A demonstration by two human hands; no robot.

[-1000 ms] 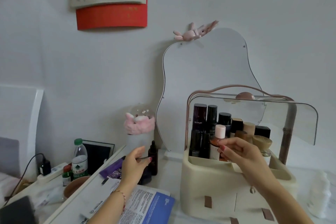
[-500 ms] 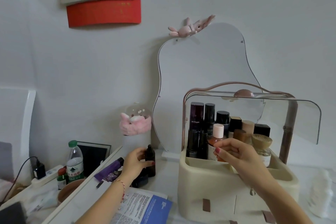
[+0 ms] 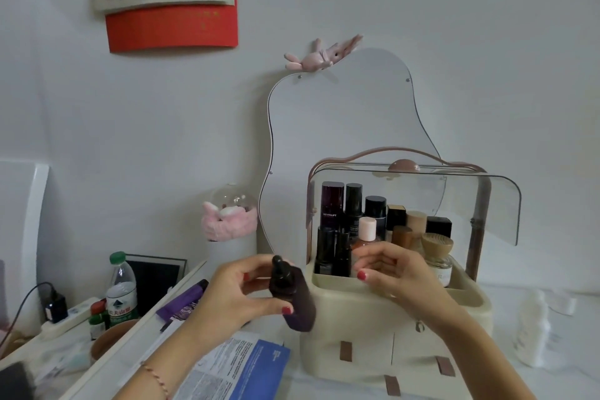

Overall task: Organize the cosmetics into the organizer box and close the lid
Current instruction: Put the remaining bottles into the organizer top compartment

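Centre frame, the left hand [image 3: 240, 292] grips a dark dropper bottle [image 3: 292, 295], tilted, just beside the cream organizer box [image 3: 383, 334]. The right hand [image 3: 389, 273] hovers half-curled and empty over its rim. Tilted so, the bottle could topple packed bottles going in. The raised clear lid [image 3: 487, 204] blurs the rear compartments.

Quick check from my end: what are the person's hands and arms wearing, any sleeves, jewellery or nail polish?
Both forearms are bare, with no sleeves in view. The left hand has red-polished nails and a thin beaded bracelet of pinkish-gold tone at the wrist. The right hand also has red polish on its nails; no ring, watch or bracelet shows on it.
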